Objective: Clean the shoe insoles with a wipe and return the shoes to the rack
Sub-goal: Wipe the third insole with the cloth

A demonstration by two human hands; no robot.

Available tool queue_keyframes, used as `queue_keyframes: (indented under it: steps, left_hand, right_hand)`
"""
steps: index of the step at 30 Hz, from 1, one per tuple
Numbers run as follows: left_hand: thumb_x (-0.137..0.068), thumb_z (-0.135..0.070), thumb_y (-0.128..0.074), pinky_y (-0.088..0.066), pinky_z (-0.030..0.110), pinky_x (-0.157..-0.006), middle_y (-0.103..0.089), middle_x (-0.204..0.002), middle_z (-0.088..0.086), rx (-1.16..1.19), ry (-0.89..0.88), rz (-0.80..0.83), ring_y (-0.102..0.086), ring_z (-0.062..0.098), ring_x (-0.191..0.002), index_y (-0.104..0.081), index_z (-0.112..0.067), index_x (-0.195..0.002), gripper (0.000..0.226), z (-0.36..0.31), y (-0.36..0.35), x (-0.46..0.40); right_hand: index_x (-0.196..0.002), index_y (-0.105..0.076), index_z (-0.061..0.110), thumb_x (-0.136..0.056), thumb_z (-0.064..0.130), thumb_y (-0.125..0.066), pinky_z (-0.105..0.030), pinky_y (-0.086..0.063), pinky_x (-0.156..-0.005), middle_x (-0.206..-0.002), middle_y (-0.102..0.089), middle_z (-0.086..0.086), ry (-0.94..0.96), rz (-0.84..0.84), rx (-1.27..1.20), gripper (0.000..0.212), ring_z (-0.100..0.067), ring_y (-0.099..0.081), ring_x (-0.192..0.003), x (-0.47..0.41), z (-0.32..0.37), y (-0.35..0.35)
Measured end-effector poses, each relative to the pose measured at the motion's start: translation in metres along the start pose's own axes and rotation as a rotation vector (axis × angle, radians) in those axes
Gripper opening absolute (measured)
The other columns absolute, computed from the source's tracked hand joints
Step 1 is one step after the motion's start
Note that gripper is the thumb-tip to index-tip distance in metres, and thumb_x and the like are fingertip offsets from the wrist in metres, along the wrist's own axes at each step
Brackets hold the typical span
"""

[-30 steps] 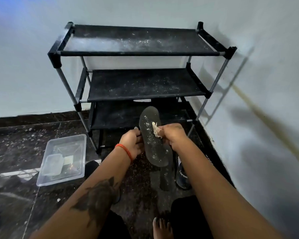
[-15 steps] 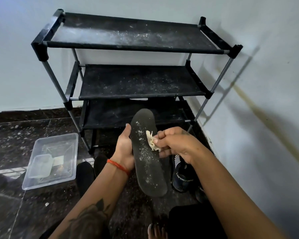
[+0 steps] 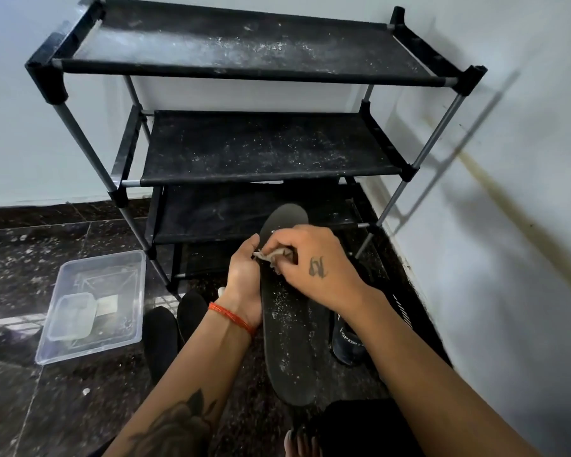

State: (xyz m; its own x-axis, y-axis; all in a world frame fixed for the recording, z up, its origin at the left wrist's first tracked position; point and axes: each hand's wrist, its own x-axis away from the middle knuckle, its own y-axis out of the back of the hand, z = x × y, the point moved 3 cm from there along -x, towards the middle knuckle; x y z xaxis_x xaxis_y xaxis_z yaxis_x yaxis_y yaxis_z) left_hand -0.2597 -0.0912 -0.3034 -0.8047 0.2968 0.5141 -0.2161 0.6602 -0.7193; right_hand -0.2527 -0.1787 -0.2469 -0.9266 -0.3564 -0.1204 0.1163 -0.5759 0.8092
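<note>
A dark speckled stone floor (image 3: 63,407) meets pale walls in a corner, and a black shoe rack (image 3: 244,150) with grey metal poles stands against them, its fabric shelves dusted with white specks. In front of the rack's lower shelves a black insole (image 3: 290,341) is held up lengthwise, toe end toward the rack, its surface sprinkled with pale grit. The left hand (image 3: 244,282), with a red thread bracelet (image 3: 233,318) at the wrist, grips the insole's left edge near its upper half. The right hand (image 3: 314,265), marked with a small tattoo on its back, has its fingers curled round a crumpled whitish wipe (image 3: 271,255) and presses it onto the insole close to the left hand's fingertips. On the floor just right of the insole stands a dark sports shoe (image 3: 346,341) with white lettering, partly hidden by the right forearm. Two black shoes (image 3: 172,328) lie on the floor left of the left wrist. Farther left sits a clear plastic container (image 3: 93,305) with a smaller clear tub inside it.
</note>
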Motion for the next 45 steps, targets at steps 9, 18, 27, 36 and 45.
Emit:
queue_keyframes:
  steps: [9,18,27,36,45]
  left_hand:
    - [-0.092,-0.049,-0.036,-0.047,0.054,-0.092,-0.065,-0.108,0.018,0.021,0.102,-0.027,-0.062,0.034,-0.094,-0.064,-0.003,-0.107,0.056,0.0,-0.002,0.003]
    - [-0.099,-0.048,-0.028,-0.055,0.033,-0.062,-0.071,-0.084,0.016,-0.075,-0.002,-0.07,-0.07,0.025,-0.069,-0.063,-0.005,-0.105,0.056,-0.002,-0.008,0.004]
    - [-0.098,-0.046,-0.03,-0.052,0.039,-0.072,-0.068,-0.083,0.015,-0.058,0.043,-0.005,-0.065,0.027,-0.071,-0.071,-0.002,-0.082,0.063,-0.004,-0.012,0.01]
    - [-0.1,-0.044,-0.031,-0.057,0.034,-0.059,-0.07,-0.077,0.011,-0.122,0.044,-0.076,-0.068,0.023,-0.063,-0.059,-0.01,-0.113,0.046,-0.004,-0.012,0.009]
    - [-0.096,-0.048,-0.035,-0.049,0.042,-0.076,-0.069,-0.081,0.013,-0.125,0.105,-0.046,-0.067,0.027,-0.07,-0.063,-0.004,-0.094,0.052,-0.003,-0.013,0.012]
  right_hand:
    - [-0.098,-0.073,0.018,-0.083,0.008,-0.06,-0.024,-0.046,-0.079,-0.094,-0.066,-0.007,-0.23,-0.334,0.083,0.022,-0.021,-0.062,-0.087,-0.007,-0.053,0.02]
    - [-0.098,-0.074,0.021,-0.084,0.008,-0.062,-0.024,-0.049,-0.079,-0.09,-0.066,-0.001,0.061,-0.161,0.028,0.023,-0.013,-0.06,-0.083,-0.011,-0.02,-0.006]
    - [-0.103,-0.072,0.014,-0.088,0.01,-0.059,-0.015,-0.038,-0.074,-0.094,-0.063,-0.007,-0.194,-0.425,0.057,0.02,-0.015,-0.058,-0.082,-0.014,-0.038,0.014]
    - [-0.1,-0.073,0.018,-0.087,0.009,-0.059,-0.035,-0.051,-0.077,-0.09,-0.059,-0.005,-0.039,-0.296,0.067,0.021,-0.022,-0.057,-0.084,-0.023,-0.038,-0.017]
    - [-0.107,-0.07,0.011,-0.088,0.003,-0.055,0.003,-0.031,-0.069,-0.096,-0.059,-0.004,-0.22,-0.411,0.015,0.026,-0.009,-0.051,-0.08,-0.021,-0.043,0.01]
